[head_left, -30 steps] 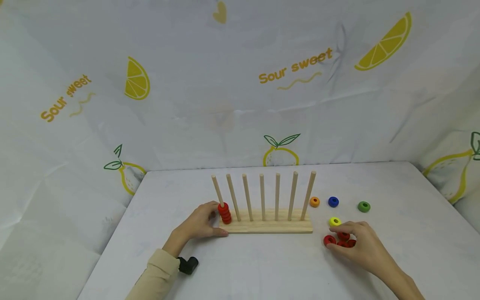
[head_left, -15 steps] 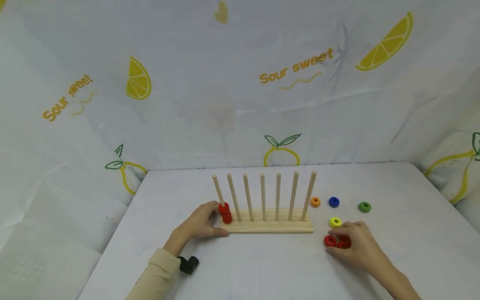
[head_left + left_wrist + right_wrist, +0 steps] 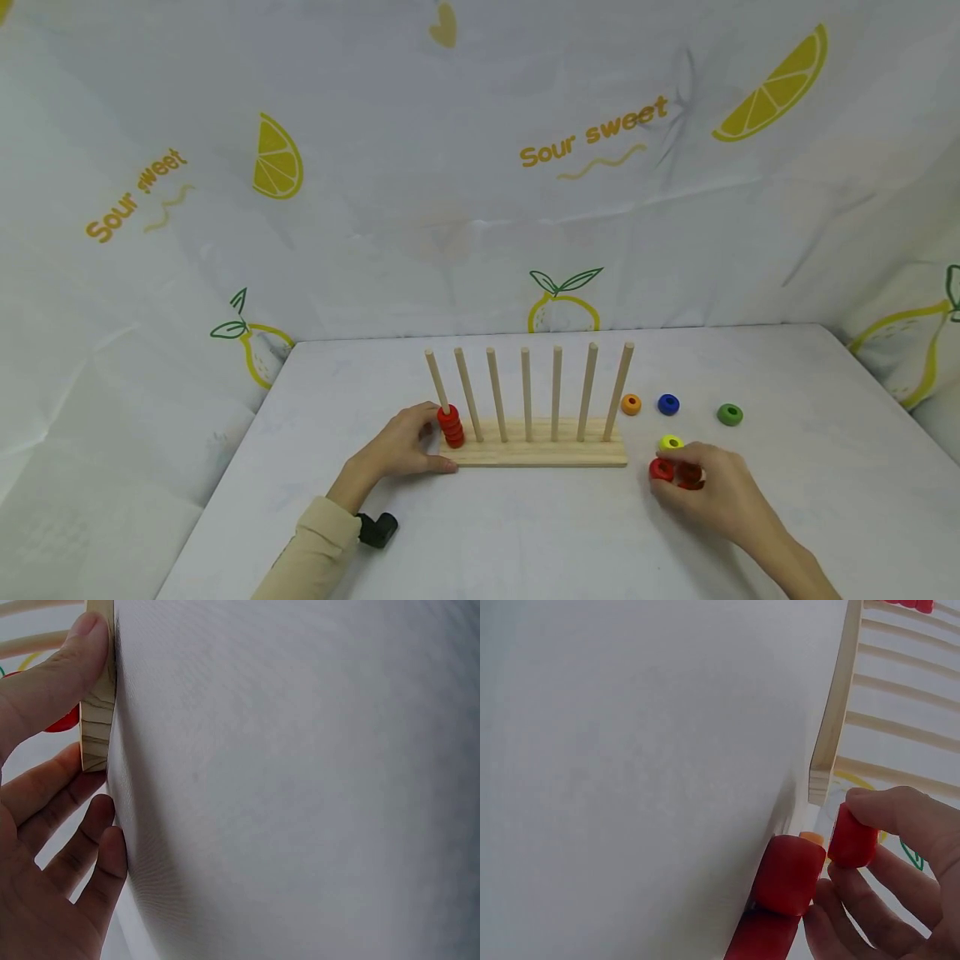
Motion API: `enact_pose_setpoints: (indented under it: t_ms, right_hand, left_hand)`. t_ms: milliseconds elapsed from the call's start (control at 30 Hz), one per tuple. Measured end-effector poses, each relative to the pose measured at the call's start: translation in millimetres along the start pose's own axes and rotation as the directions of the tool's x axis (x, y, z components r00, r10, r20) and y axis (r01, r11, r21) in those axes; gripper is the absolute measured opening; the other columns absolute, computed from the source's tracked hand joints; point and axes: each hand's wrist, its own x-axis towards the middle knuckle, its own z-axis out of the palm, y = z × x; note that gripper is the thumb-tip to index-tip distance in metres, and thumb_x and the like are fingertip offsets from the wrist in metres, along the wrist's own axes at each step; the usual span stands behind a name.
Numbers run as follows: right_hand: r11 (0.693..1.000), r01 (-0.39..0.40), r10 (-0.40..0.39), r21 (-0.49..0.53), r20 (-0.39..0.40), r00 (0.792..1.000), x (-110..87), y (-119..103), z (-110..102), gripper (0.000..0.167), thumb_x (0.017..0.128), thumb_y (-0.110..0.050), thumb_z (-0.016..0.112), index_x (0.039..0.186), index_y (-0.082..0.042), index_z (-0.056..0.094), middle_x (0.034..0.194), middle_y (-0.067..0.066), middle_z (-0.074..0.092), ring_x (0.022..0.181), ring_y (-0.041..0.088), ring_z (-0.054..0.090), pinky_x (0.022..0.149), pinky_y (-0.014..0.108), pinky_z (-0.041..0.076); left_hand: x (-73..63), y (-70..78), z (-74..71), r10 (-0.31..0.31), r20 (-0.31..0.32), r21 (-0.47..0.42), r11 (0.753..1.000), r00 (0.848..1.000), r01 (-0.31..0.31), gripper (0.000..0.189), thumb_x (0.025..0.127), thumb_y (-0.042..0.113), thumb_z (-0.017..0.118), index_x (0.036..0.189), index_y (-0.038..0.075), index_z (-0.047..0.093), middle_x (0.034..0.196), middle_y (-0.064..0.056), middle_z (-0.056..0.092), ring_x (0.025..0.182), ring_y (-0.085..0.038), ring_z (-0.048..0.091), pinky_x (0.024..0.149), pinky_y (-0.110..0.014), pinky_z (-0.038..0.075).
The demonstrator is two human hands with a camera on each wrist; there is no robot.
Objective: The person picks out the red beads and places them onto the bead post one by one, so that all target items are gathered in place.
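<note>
My left hand (image 3: 401, 444) grips the left end of a wooden peg rack (image 3: 536, 456), its thumb on the front edge. In the left wrist view, the thumb and fingers lie either side of the board end (image 3: 96, 724). Several red beads (image 3: 451, 427) are stacked low on the leftmost peg; the other pegs are bare. At the right, my right hand (image 3: 712, 487) pinches a red bead (image 3: 853, 836) between thumb and finger, held up off the table. Beneath it lie other red beads (image 3: 789, 874), partly hidden by the hand in the head view.
A yellow bead (image 3: 671, 442) lies just beyond my right hand. Farther back are an orange bead (image 3: 631, 404), a blue bead (image 3: 668, 404) and a green bead (image 3: 730, 414). A black object (image 3: 377, 530) sits by the left wrist. A printed cloth (image 3: 405, 183) hangs behind the table.
My right hand has closed on a red bead and raised it slightly from the red group. The left hand and the rack have stayed put.
</note>
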Motion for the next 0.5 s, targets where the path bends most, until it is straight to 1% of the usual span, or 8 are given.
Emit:
enact_pose_setpoints:
  t_ms: [67,133,233,333,433,500]
  right_hand:
    - [1.000,0.017,-0.016,0.020,-0.022,1.000,0.2,-0.1,-0.9,0.036,0.075,-0.014,0.088,0.106,0.002,0.077,0.084,0.001,0.069,0.072,0.010,0.055,0.061,0.022,0.053]
    - [0.999,0.030,-0.028,0.041,-0.056,0.998,0.5,-0.8,-1.7,0.034,0.074,-0.011,0.088,0.104,0.002,0.077,0.088,0.004,0.071,0.073,0.011,0.061,0.064,0.026,0.058]
    - [0.997,0.037,-0.031,0.073,-0.083,0.996,1.4,-1.3,-3.3,0.036,0.074,-0.007,0.087,0.106,0.005,0.076,0.095,0.011,0.073,0.079,0.019,0.070,0.068,0.033,0.061]
    - [0.995,0.038,-0.028,0.096,-0.105,0.994,1.8,-2.1,-5.0,0.039,0.074,-0.004,0.088,0.109,0.007,0.074,0.098,0.014,0.072,0.082,0.025,0.073,0.069,0.036,0.062]
    - [0.993,0.053,-0.039,0.104,-0.131,0.991,2.6,-2.6,-6.7,0.039,0.074,-0.003,0.087,0.110,0.005,0.074,0.099,0.013,0.073,0.082,0.025,0.073,0.071,0.037,0.062]
    - [0.992,0.076,-0.059,0.103,-0.162,0.985,3.0,-2.8,-7.5,0.038,0.073,-0.002,0.087,0.109,0.003,0.075,0.099,0.011,0.075,0.082,0.019,0.073,0.072,0.037,0.062]
  left_hand:
    - [0.1,0.1,-0.1,-0.001,0.002,0.000,1.000,1.000,0.001,0.053,0.070,0.039,0.093,0.115,0.021,0.072,0.110,0.009,0.068,0.098,-0.013,0.058,0.090,-0.035,0.049]
    - [0.3,0.0,-0.2,0.000,0.004,0.001,1.000,1.000,0.000,0.052,0.070,0.039,0.093,0.115,0.022,0.072,0.110,0.009,0.067,0.097,-0.012,0.057,0.089,-0.034,0.049]
    - [0.5,-0.3,-0.3,0.004,0.005,0.003,1.000,1.000,-0.004,0.052,0.071,0.040,0.093,0.114,0.022,0.072,0.110,0.009,0.068,0.097,-0.013,0.058,0.089,-0.034,0.049]
    - [0.7,-0.9,-0.3,0.008,0.004,0.003,1.000,1.000,-0.008,0.052,0.071,0.040,0.093,0.114,0.022,0.072,0.110,0.008,0.068,0.098,-0.013,0.058,0.089,-0.034,0.049]
    - [0.7,-1.2,0.0,0.009,0.006,-0.005,1.000,1.000,-0.009,0.052,0.071,0.040,0.093,0.114,0.022,0.072,0.109,0.008,0.068,0.097,-0.013,0.058,0.088,-0.033,0.049]
    - [0.8,-1.2,0.0,0.011,0.008,-0.010,1.000,1.000,-0.011,0.051,0.071,0.040,0.093,0.114,0.022,0.072,0.108,0.008,0.067,0.096,-0.013,0.057,0.088,-0.032,0.049]
